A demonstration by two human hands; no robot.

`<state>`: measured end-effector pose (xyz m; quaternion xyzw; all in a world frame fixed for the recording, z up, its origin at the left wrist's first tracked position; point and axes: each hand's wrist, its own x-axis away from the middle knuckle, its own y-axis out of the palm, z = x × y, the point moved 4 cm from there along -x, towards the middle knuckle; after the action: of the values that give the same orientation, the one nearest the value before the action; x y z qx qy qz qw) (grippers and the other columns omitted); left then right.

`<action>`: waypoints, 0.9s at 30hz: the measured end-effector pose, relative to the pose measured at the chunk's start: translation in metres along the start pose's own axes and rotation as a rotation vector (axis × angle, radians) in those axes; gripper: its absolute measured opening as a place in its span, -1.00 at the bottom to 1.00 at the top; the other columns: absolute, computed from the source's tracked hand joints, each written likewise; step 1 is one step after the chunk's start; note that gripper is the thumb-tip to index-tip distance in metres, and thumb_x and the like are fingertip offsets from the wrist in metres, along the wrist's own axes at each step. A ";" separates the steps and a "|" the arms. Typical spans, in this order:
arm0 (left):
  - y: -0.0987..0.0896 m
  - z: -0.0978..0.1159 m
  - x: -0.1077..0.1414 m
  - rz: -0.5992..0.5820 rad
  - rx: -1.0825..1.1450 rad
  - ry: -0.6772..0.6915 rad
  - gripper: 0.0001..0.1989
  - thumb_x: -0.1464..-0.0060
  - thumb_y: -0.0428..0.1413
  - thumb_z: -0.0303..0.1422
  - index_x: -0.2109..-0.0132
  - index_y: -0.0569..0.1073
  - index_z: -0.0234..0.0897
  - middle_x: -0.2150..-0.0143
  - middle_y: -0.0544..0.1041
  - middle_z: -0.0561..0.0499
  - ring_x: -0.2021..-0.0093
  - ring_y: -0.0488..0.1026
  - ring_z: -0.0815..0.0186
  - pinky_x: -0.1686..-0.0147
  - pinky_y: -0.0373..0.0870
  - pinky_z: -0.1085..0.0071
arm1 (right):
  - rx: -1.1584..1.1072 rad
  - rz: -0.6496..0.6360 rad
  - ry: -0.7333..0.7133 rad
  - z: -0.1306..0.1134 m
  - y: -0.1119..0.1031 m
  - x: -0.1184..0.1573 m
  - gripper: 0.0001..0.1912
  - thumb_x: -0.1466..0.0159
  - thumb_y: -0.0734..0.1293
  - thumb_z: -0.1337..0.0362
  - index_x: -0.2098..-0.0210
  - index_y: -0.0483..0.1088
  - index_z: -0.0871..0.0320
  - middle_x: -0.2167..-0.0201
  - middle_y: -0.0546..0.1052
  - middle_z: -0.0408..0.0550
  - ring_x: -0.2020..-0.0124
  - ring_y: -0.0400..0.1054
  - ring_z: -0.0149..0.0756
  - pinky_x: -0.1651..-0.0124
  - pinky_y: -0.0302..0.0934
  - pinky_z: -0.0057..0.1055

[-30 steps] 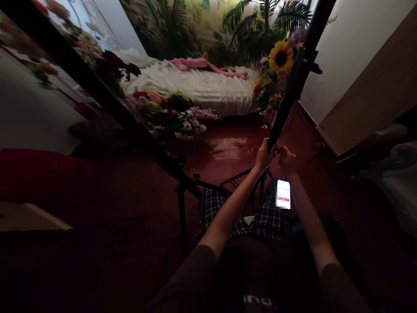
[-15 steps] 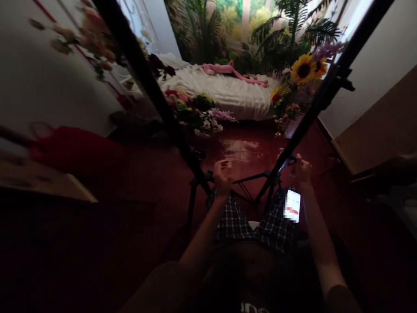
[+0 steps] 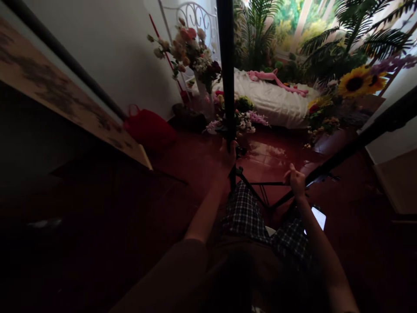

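Two dark poles of a stand rise in front of me. My left hand point(image 3: 228, 154) is wrapped round the left pole point(image 3: 230, 82), low down near its knob. Just inside the lower part of the right pole point(image 3: 355, 148), my right hand point(image 3: 296, 180) has its fingers curled in; whether it holds anything is too dark to tell. A lit phone point(image 3: 318, 218) rests on my right thigh, partly behind my right forearm.
Beyond the poles is a bed point(image 3: 276, 102) with a pink plush toy point(image 3: 276, 80). Flowers point(image 3: 192, 48) and sunflowers point(image 3: 355, 82) flank it. A red bag point(image 3: 148, 128) and a patterned panel point(image 3: 65, 91) are at the left. Crossed struts point(image 3: 267, 184) span low between the poles.
The view has swung left. My left hand, before apart from the poles, has taken hold of the left one. My right hand has moved inward, and the right pole leans further over.
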<state>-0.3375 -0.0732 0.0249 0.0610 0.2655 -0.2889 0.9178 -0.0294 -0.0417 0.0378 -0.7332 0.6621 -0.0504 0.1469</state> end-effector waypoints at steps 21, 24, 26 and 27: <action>-0.008 0.005 0.011 -0.022 -0.056 0.004 -0.52 -0.21 -0.06 0.05 0.11 0.43 -0.28 0.26 0.59 -0.12 0.29 0.53 0.29 0.24 0.42 0.38 | -0.887 -0.945 0.681 -0.079 0.172 -0.003 -0.64 -0.43 0.04 0.21 0.43 0.28 0.14 0.67 0.29 -0.25 0.70 0.02 -0.54 0.66 0.02 -0.69; -0.008 -0.001 0.010 -0.021 -0.088 -0.033 -0.52 -0.18 -0.01 0.05 0.08 0.43 -0.30 0.28 0.58 -0.12 0.32 0.53 0.26 0.28 0.41 0.36 | -0.767 -0.948 0.613 -0.077 0.174 -0.001 -0.67 -0.42 0.08 0.17 0.44 0.24 0.13 0.64 0.32 -0.23 0.66 0.10 -0.54 0.62 0.08 -0.66; -0.008 0.000 0.010 -0.020 -0.096 -0.038 -0.50 -0.19 -0.04 0.07 0.08 0.44 -0.30 0.28 0.58 -0.13 0.29 0.53 0.25 0.26 0.41 0.36 | -0.542 -0.904 0.461 -0.071 0.173 -0.002 -0.69 -0.41 0.11 0.12 0.40 0.25 0.12 0.60 0.37 -0.20 0.63 0.19 -0.51 0.55 0.14 -0.62; -0.008 0.002 0.010 -0.018 -0.093 -0.031 -0.49 -0.20 -0.07 0.07 0.09 0.44 -0.30 0.27 0.58 -0.14 0.27 0.54 0.24 0.24 0.42 0.35 | -0.377 -0.858 0.338 -0.068 0.169 -0.004 -0.72 -0.40 0.14 0.09 0.34 0.28 0.12 0.56 0.41 -0.19 0.60 0.25 -0.48 0.52 0.17 -0.60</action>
<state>-0.3346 -0.0857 0.0212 0.0116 0.2650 -0.2854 0.9210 -0.2103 -0.0613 0.0556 -0.9348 0.3130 -0.1038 -0.1315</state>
